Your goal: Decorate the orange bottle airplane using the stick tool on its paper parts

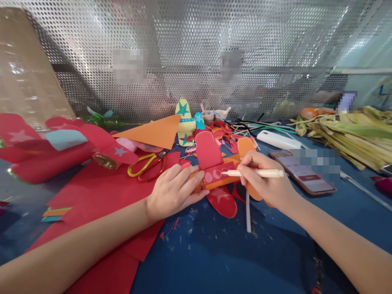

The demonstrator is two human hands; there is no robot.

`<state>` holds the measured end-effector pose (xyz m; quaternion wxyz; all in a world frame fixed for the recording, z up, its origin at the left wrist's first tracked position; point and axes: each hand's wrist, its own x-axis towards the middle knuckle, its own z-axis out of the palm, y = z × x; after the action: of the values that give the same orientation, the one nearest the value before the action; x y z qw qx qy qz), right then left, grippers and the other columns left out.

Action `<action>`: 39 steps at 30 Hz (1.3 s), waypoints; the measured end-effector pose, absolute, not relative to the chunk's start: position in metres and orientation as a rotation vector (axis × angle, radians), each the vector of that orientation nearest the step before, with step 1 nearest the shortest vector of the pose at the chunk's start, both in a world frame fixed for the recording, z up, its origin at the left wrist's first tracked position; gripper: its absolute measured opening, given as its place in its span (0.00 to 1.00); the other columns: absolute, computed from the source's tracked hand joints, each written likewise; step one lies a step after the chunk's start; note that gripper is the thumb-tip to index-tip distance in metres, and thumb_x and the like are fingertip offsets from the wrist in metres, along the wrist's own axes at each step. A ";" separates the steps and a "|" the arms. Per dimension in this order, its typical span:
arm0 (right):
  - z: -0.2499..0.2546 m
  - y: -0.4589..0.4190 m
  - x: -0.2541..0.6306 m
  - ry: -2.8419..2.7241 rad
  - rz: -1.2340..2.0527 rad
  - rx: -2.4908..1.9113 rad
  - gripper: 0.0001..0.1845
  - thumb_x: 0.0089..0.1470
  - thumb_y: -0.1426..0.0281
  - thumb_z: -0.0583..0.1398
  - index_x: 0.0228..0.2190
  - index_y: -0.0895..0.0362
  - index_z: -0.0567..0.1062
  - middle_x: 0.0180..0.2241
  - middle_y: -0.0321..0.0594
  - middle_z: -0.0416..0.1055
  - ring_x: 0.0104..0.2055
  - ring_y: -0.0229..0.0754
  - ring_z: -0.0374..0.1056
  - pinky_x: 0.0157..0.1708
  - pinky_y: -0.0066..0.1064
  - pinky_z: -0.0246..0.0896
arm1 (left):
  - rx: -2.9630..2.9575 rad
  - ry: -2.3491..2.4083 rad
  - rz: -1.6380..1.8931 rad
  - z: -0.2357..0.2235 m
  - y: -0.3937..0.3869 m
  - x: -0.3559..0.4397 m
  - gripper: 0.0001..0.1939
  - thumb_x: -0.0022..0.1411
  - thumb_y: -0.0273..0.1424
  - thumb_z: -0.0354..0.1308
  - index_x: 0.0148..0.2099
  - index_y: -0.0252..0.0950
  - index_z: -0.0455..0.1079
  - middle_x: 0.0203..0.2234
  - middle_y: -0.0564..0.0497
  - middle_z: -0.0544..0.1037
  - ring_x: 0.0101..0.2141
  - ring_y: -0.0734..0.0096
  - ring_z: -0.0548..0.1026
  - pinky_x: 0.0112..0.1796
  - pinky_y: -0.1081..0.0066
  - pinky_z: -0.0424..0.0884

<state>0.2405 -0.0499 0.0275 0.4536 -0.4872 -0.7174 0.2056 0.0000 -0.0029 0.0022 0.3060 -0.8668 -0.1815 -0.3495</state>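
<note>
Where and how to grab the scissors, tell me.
Grip the scissors by the yellow and red handle loops, ideally from the person's left: the rounded loops lie at that end, while the blade end points right.

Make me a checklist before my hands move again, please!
1. Slim cream-white pen in right hand: ok.
2. Pen tip at the red paper strip with pale circles: ok.
3. Left hand touching the strip's left end: ok.
4. Metal scissors with yellow and red handles put down: ok.
5. Scissor blades closed: cannot tell, mostly hidden.
6. Dark blue table free of scraps: not ok.
</note>
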 end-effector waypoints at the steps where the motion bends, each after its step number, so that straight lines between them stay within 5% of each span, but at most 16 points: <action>1: 0.027 -0.050 0.241 -1.773 0.514 -1.204 0.11 0.58 0.70 0.55 0.24 0.54 0.63 0.18 0.29 0.65 0.20 0.34 0.62 0.23 0.27 0.56 | -2.293 -0.477 -0.925 0.002 -0.003 0.000 0.18 0.61 0.41 0.60 0.46 0.33 0.66 0.38 0.45 0.79 0.29 0.66 0.72 0.29 0.67 0.69; 39: 0.027 -0.051 0.241 -1.773 0.509 -1.199 0.12 0.58 0.69 0.55 0.24 0.53 0.63 0.18 0.30 0.66 0.21 0.34 0.62 0.23 0.27 0.56 | -2.287 -0.459 -0.927 0.002 -0.003 0.000 0.19 0.60 0.41 0.61 0.46 0.31 0.67 0.38 0.43 0.78 0.30 0.64 0.72 0.29 0.66 0.70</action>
<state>0.2414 -0.0510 0.0265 0.4535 -0.4859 -0.7182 0.2061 0.0001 -0.0027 0.0015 0.3104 -0.8661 -0.1737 -0.3512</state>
